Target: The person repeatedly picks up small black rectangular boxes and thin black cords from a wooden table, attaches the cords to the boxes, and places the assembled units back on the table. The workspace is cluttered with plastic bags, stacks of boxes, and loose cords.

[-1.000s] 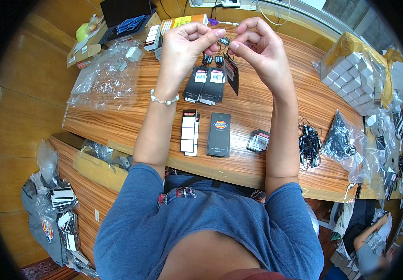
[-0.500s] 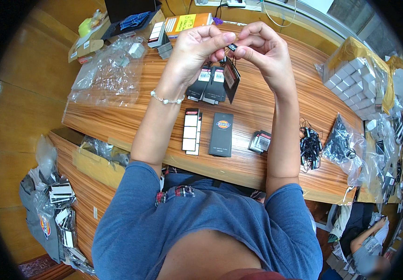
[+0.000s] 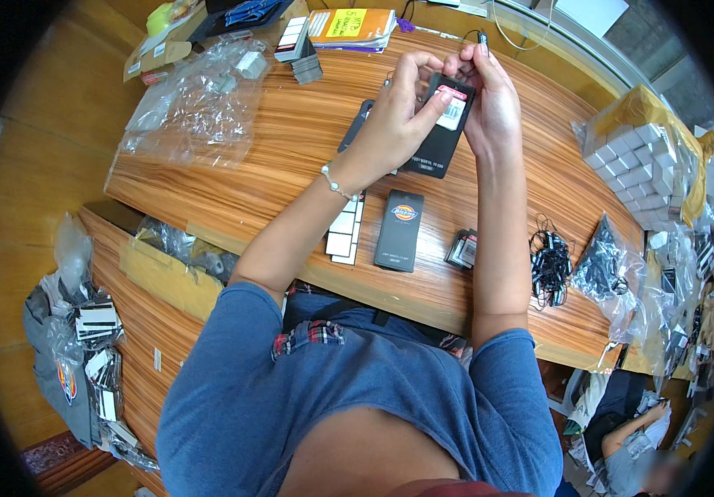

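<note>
My left hand (image 3: 390, 124) pinches a black hang tag (image 3: 428, 156) with a white barcode sticker, thumb on its face. Close beside it, my right hand (image 3: 496, 112) has its thumb and fingers closed on the tag's string seal (image 3: 483, 40), a small dark piece standing up at the fingertips. Partly hidden behind my left hand lies a pile of black tags (image 3: 355, 126). Nearer me are white-panelled label strips (image 3: 342, 236), one large dark tag (image 3: 400, 232) lying flat, a small stack of tags (image 3: 463, 248) and a tangled bundle of black strings (image 3: 550, 269).
Clear plastic bags (image 3: 183, 120) cover the table's left part. Stacked cards (image 3: 300, 60) and notebooks (image 3: 348, 29) stand at the back. On the right are wrapped white boxes (image 3: 630, 161) and a bag of black pieces (image 3: 609, 265). Another person's arm (image 3: 634, 427) shows lower right.
The hang tag, earlier dangling below my hands, is now held up facing me by my left hand. My right hand has moved slightly right, with the string seal at its fingertips.
</note>
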The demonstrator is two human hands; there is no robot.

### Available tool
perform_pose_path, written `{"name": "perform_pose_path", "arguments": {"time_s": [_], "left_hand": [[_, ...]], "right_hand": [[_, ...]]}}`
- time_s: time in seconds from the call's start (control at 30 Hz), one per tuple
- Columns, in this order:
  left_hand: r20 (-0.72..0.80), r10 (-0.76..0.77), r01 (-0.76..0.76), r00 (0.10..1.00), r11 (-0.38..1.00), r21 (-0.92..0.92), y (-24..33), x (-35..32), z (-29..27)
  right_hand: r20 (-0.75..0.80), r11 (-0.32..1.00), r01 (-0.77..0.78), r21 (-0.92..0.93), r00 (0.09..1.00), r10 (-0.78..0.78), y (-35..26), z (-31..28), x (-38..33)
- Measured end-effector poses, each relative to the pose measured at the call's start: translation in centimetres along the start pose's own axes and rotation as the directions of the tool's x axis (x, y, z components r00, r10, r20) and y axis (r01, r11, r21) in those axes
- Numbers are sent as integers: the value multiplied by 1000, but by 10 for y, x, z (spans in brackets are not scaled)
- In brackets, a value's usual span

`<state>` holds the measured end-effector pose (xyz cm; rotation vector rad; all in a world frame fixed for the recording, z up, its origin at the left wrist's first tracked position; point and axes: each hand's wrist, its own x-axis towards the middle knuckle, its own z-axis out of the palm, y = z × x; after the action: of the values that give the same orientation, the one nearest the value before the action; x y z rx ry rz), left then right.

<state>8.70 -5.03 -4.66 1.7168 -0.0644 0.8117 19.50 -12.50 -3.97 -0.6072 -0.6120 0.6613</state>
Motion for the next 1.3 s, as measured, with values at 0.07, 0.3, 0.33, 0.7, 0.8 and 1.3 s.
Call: {"name": "perform_pose_path", "arguments": {"time_s": [0.07,0.3,0.33,0.7,0.8,1.3], "left_hand": [[61,-92,95,994,994,-58,-4,0,-8],[66,-233,233,970,972,10,-52,24,-102],[70,-291,291,954,957,4,-59,24,-114],[111,-383,299,917,845,443,-144,2,-113],[68,-338,248,939,798,549,-143,-5,-108],[-47,-390,345,920,744,573,-84,-71,-104]], "right_hand": [[-86,999,-14,-30,996,11,3,3,-2],[-154,971,-100,-218,986,67,13,-19,66],[-128,971,-129,-199,986,105,20,-30,86],[-403,695,-427,-579,890,212,65,-56,149],[-460,588,-506,-632,855,241,76,-75,154],[-547,423,-612,-669,790,277,103,-94,166]]}}
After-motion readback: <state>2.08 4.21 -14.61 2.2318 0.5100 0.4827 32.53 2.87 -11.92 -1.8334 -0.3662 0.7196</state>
